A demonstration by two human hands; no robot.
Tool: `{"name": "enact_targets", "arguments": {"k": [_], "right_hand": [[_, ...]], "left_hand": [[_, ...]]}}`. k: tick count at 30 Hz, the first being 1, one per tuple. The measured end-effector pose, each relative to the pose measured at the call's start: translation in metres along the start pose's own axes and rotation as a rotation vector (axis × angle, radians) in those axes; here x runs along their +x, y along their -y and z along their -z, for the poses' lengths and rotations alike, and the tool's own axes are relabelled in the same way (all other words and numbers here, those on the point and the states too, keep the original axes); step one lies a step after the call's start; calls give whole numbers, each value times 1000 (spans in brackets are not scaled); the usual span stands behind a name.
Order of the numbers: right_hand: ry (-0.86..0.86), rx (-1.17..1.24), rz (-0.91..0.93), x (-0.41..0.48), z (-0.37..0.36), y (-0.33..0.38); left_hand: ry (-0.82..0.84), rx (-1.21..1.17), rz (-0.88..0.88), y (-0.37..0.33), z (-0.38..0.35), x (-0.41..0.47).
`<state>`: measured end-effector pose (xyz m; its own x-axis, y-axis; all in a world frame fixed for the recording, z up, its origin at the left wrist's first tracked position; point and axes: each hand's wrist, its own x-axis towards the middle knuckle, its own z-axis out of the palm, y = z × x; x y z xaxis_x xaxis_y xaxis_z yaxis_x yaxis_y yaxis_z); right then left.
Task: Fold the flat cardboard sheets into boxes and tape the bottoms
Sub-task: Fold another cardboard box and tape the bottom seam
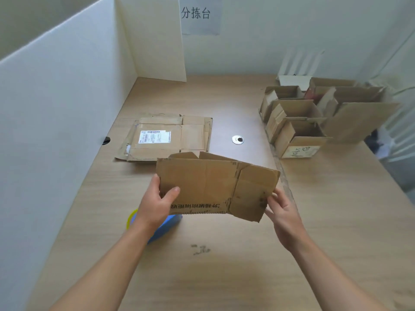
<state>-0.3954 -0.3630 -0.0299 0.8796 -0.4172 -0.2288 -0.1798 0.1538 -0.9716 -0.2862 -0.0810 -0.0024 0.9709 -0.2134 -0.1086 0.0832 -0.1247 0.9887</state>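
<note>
Cardboard, worn and creased: the flattened box (pixel 215 187) is hanging just above the tabletop (pixel 224 277), held between both hands. Risk: its right flap is looking ragged and bent, so pulling the box open by it may be tearing it or folding along a wrong crease. Left hand (pixel 157 203) is gripping the left edge, thumb on the near face, fingers behind. Right hand (pixel 283 212) is pinching the lower right flap. The blue tape dispenser (pixel 167 223) is lying under the left wrist, easy to knock.

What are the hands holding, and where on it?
Both hold one flattened cardboard sheet: the left hand grips its left edge, the right hand pinches its right flap.
</note>
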Motion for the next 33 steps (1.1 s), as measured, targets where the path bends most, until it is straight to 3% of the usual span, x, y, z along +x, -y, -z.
{"name": "enact_targets", "arguments": {"k": [3, 10, 19, 23, 33], "right_hand": [[-47, 8, -59, -19, 6, -18], [-153, 8, -57, -42, 18, -40], [-14, -18, -121, -47, 11, -41], [151, -101, -160, -56, -1, -33], [32, -162, -122, -52, -4, -32]], "left_hand": [[34, 23, 11, 15, -7, -26], [-91, 166, 11, 48, -1, -65], [-25, 197, 141, 55, -5, -84], [128, 202, 138, 49, -12, -88], [144, 252, 51, 50, -12, -93]]}}
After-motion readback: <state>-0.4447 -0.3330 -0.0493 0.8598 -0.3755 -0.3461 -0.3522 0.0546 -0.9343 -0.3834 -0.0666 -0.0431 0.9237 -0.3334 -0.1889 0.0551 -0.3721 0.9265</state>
